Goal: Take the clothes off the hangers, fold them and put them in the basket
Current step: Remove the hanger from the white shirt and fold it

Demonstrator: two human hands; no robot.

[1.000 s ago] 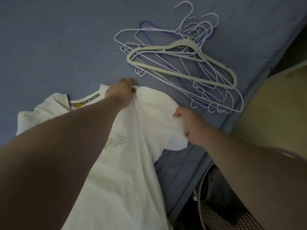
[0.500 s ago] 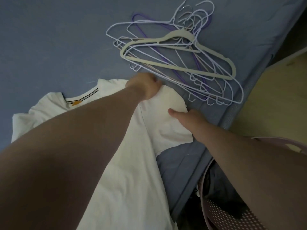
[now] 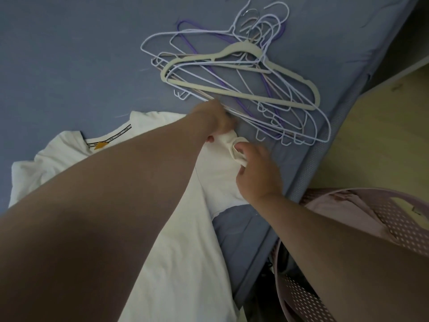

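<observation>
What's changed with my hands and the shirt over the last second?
Left hand slid along the sleeve toward the hangers, still gripping it; right hand shifted up to pinch the now bunched cuff. Shirt body, hangers and basket stayed put.

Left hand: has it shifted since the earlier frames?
Yes. The left hand, gripping the shirt, has slid right, away from the collar, up to the lower edge of the hanger pile.
</observation>
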